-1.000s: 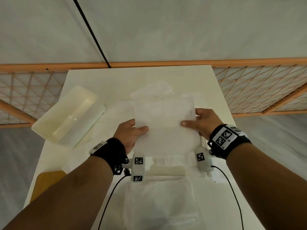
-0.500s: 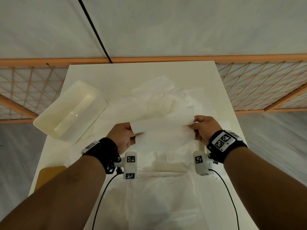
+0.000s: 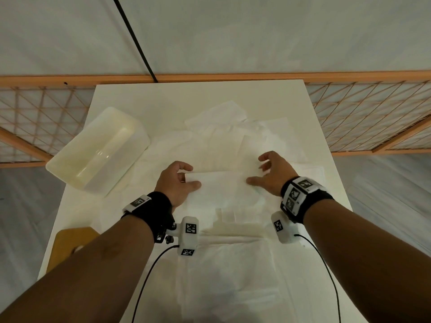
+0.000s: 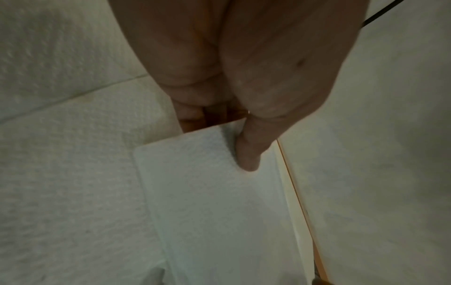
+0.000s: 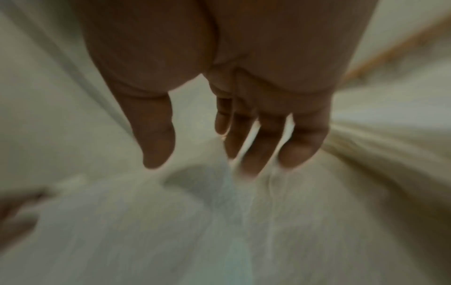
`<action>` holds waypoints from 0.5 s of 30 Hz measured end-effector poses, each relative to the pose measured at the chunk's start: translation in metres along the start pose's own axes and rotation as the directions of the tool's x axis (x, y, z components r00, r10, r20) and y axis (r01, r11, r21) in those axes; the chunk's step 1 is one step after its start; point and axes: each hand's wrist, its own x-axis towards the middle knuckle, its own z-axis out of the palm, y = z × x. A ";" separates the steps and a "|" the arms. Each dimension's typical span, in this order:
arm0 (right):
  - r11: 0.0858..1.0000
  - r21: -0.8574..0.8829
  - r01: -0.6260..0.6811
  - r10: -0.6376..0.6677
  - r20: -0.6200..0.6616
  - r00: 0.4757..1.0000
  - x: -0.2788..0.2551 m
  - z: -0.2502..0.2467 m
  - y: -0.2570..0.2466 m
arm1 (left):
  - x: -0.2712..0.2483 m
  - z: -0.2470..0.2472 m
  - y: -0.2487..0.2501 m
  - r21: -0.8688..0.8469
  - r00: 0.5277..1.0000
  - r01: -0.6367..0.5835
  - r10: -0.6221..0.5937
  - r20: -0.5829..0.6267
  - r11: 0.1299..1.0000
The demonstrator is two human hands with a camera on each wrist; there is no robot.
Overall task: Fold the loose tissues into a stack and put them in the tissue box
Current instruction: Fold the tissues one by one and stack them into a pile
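**On table: tissues, box, two hands**

On the white table [image 3: 163, 96], listed by size.

1. Loose tissues [image 3: 217, 136]: white sheets spread overlapping across the table's middle and near end. No print or writing readable.
2. Box [image 3: 98, 150]: cream plastic tub, open top, sitting askew at the table's left edge, beside the tissues. No label visible.
3. Folded tissue [image 3: 221, 185]: white rectangle lying flat on the spread sheets, between the hands.
4. Left hand [image 3: 177, 183]: thumb on top of the folded tissue's left end, fingers curled at its far edge; the left wrist view shows the end pinched between thumb and fingers.
5. Right hand [image 3: 272, 173]: fingers spread and loosely bent over the tissue's right end, gripping nothing; the right wrist view is blurred.
6. Wrist bands [image 3: 300, 197]: black, carrying white blocks with black-and-white square code markers; no legible text.
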 end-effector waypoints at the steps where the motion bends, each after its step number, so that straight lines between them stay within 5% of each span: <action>1: 0.984 -0.162 0.068 -0.072 -0.021 0.997 -0.001 0.002 -0.004 | -0.001 0.001 0.001 0.002 1.000 -0.015 0.015 0.013 1.000; 5: 0.832 -0.462 0.308 -0.267 0.154 0.951 -0.009 0.014 -0.030 | -0.007 0.002 0.009 0.071 0.984 -0.107 0.096 0.147 0.992; 9: 0.787 -0.467 0.404 -0.250 0.358 0.900 -0.018 0.020 -0.051 | -0.011 -0.006 0.021 -0.039 0.929 -0.074 0.083 0.360 0.997; 11: 0.827 -0.337 0.450 -0.291 0.428 0.855 -0.027 0.014 -0.058 | -0.013 -0.010 0.026 -0.138 0.891 0.024 0.041 0.452 0.990; 13: 0.842 -0.234 0.486 -0.339 0.471 0.814 -0.040 0.012 -0.061 | -0.011 -0.016 0.029 -0.233 0.909 0.154 -0.045 0.415 0.960; 15: 0.806 -0.222 0.549 -0.424 0.431 0.797 -0.056 0.016 -0.062 | 0.000 -0.025 0.024 -0.256 0.963 0.206 -0.150 0.223 0.945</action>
